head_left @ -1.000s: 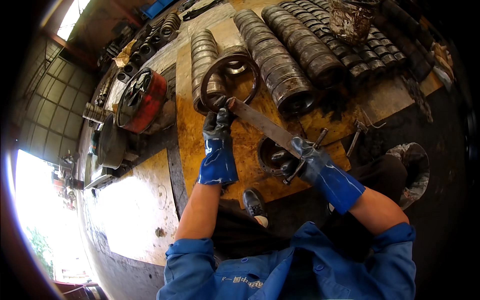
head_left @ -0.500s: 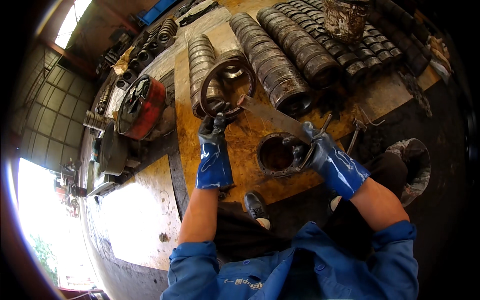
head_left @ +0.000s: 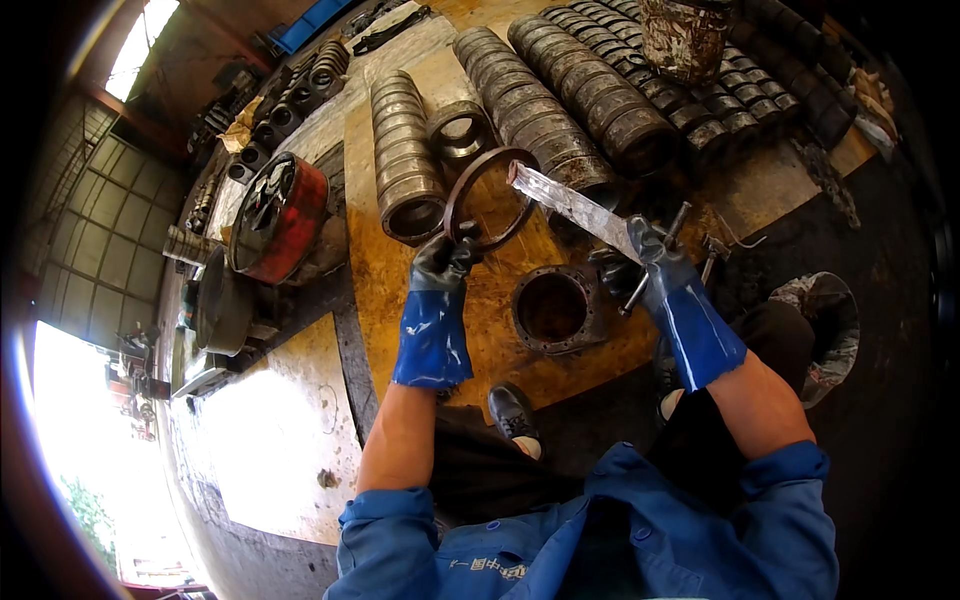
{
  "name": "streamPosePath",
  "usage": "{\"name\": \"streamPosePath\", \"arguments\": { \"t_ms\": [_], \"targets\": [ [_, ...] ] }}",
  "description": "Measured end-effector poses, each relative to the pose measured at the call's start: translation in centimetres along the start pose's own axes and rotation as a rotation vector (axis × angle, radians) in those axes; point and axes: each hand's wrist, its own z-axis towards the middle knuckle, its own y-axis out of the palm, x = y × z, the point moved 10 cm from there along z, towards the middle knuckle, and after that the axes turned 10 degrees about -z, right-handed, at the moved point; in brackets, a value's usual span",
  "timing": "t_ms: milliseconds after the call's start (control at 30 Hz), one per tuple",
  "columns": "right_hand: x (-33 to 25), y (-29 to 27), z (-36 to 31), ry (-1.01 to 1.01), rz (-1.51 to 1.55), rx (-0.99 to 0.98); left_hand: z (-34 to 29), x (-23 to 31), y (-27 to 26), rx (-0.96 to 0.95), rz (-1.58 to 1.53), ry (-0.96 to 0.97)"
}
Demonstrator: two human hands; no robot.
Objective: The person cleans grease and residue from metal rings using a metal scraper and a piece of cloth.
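Note:
My left hand (head_left: 442,264), in a blue and dark grey rubber glove, is closed on the lower edge of a dark metal ring (head_left: 457,198), which it holds up tilted. My right hand (head_left: 652,268), gloved the same way, grips a flat-bladed scraper (head_left: 578,206) by its end. A rod-like crossbar (head_left: 679,222) sticks out on both sides of that hand. The scraper's shiny blade points up and left, its reddish-brown tip close to the ring's right side; contact I cannot tell. Below, between my hands, a square-bodied metal housing (head_left: 590,312) with a round bore stands on the stained board.
Long rows of stacked metal cylinders (head_left: 545,110) lie beyond my hands, with a shorter row (head_left: 405,150) and a single ring-shaped part (head_left: 460,132) nearby. A red drum (head_left: 285,225) stands left, a crusted bucket (head_left: 685,40) at the back. Hammer-like tools lie right; another bucket (head_left: 835,340) is beside my leg.
The ring has moved right and slightly down, turning more edge-on. The scraper has shifted right, and its blade now catches bright light. Both hands keep their grip.

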Motion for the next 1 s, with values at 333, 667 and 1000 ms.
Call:
{"name": "streamPosePath", "arguments": {
  "t_ms": [333,667,1000],
  "targets": [
    [-1.8,-0.3,-1.2,-0.312,-0.328,0.120,-0.3,-1.0,-1.7,0.150,-0.206,-0.079],
    [-1.9,-1.1,-0.8,-0.376,-0.302,0.208,-0.5,-2.1,-0.8,0.056,-0.210,-0.095],
    [-3.6,0.2,-3.6,-0.246,-0.370,0.136,-1.3,-8.2,4.3,-0.026,-0.444,-0.303]
  ]
}}
